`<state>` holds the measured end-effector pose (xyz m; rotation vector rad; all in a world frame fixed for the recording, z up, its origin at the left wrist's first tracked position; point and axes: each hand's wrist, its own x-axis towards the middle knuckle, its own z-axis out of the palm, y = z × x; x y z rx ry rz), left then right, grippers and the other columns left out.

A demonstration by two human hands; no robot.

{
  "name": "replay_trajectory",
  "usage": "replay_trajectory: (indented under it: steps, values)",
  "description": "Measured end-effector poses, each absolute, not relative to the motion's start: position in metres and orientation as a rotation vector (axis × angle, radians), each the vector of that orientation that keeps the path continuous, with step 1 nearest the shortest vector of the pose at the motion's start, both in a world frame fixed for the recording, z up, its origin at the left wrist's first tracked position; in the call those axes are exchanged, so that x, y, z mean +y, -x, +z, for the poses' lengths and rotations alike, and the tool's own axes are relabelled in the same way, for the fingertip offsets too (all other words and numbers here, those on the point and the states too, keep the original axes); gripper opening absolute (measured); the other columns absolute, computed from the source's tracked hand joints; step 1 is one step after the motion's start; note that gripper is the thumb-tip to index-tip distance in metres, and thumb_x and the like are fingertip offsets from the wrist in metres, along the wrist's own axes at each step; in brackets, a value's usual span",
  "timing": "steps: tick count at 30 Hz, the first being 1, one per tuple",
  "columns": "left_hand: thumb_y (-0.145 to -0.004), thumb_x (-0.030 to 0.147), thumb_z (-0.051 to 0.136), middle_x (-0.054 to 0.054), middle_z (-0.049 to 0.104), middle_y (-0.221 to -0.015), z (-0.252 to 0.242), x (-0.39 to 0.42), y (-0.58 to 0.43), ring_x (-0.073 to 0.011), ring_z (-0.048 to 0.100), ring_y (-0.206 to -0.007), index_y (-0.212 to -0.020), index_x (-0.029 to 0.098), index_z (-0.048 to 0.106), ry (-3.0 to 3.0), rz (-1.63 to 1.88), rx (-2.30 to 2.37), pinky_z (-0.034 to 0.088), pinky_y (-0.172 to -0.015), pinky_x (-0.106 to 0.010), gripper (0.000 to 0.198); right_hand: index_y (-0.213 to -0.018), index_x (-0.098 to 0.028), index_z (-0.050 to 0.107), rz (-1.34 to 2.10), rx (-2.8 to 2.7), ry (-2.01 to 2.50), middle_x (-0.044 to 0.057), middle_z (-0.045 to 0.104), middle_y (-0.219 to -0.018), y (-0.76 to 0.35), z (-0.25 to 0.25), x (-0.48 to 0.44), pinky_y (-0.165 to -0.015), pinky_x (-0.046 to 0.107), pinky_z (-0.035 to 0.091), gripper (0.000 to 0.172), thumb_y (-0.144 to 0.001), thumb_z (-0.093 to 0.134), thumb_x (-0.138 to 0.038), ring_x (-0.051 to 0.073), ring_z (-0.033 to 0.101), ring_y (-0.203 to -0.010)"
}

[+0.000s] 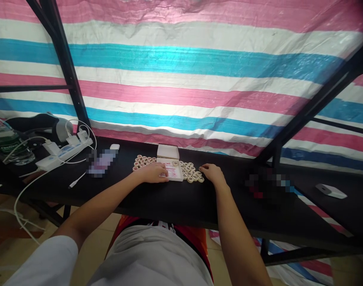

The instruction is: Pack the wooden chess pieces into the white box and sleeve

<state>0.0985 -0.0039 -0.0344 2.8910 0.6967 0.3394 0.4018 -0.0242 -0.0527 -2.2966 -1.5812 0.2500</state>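
In the head view, a plastic sheet (181,95) striped in pink, white and blue hangs behind a black table (169,202). An open white box (177,178) with red lines on its inside lies near the middle of the tabletop, its lid (168,151) raised at the far side. One round piece (175,163) sits inside, toward the far edge. Red-marked pieces (142,160) cluster left of the box, and dark-marked pieces (192,173) spread along its right side. The left hand (154,172) reaches across the box's left part, fingers bent low over it; whether they hold anything cannot be told. The right hand (213,173) is at the outer end of the dark-marked pieces, its fingers curled narrowly, but whether a piece is gripped is unclear. Farther left lies a white power strip (65,155) with plugged-in chargers, near a clear bottle (16,147).
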Motion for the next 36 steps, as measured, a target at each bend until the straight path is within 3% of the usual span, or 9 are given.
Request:
replay_trajectory:
  steps: [14,21,26,31,36]
  values:
    - [-0.085,0.035,0.055,-0.006,0.066,-0.096,-0.031,-0.006,-0.1,-0.0197,0.058,-0.092,-0.093,0.018,0.069,-2.925,0.282,0.642,0.039,-0.087,-0.028,0.024,-0.095,-0.016,0.069,0.08,-1.563,2.291,0.012,0.068,-0.098,-0.4,-0.052,-0.022,-0.072,0.029,0.042,0.025,-0.079,0.052,-0.027,0.024,0.061,-0.092]
    - [-0.085,0.033,0.055,-0.005,0.068,-0.091,-0.03,-0.009,-0.1,-0.0184,0.06,-0.088,-0.089,0.019,0.069,-2.958,0.271,0.639,0.04,-0.084,-0.027,0.02,-0.091,-0.02,0.065,0.054,-1.981,1.582,0.004,0.068,-0.09,-0.329,-0.041,-0.021,-0.077,0.025,0.042,0.019,-0.084,0.051,-0.03,0.017,0.059,-0.086]
    - [-0.084,0.034,0.055,-0.004,0.068,-0.09,-0.031,-0.01,-0.1,-0.0187,0.06,-0.086,-0.091,0.02,0.069,-2.94,0.253,0.677,0.041,-0.08,-0.027,0.021,-0.09,-0.018,0.067,0.008,-2.369,1.484,0.005,0.068,-0.081,-0.287,-0.038,-0.009,-0.075,0.025,0.04,0.016,-0.085,0.054,-0.026,0.017,0.057,-0.083]
    - [-0.084,0.034,0.056,-0.005,0.068,-0.089,-0.031,-0.008,-0.099,-0.0185,0.06,-0.085,-0.089,0.018,0.069,-2.913,0.26,0.676,0.041,-0.081,-0.027,0.021,-0.09,-0.019,0.069,-0.143,-2.446,1.595,0.008,0.069,-0.092,-0.291,-0.039,0.003,-0.077,0.027,0.04,0.017,-0.085,0.053,-0.021,0.02,0.056,-0.089]
    - [-0.084,0.032,0.055,-0.004,0.069,-0.09,-0.029,-0.009,-0.099,-0.0182,0.06,-0.086,-0.089,0.018,0.069,-2.913,0.269,0.643,0.041,-0.08,-0.026,0.02,-0.093,-0.02,0.07,-0.06,-2.325,1.562,0.007,0.066,-0.104,-0.305,-0.043,0.003,-0.084,0.028,0.041,0.018,-0.083,0.057,-0.026,0.02,0.055,-0.093]
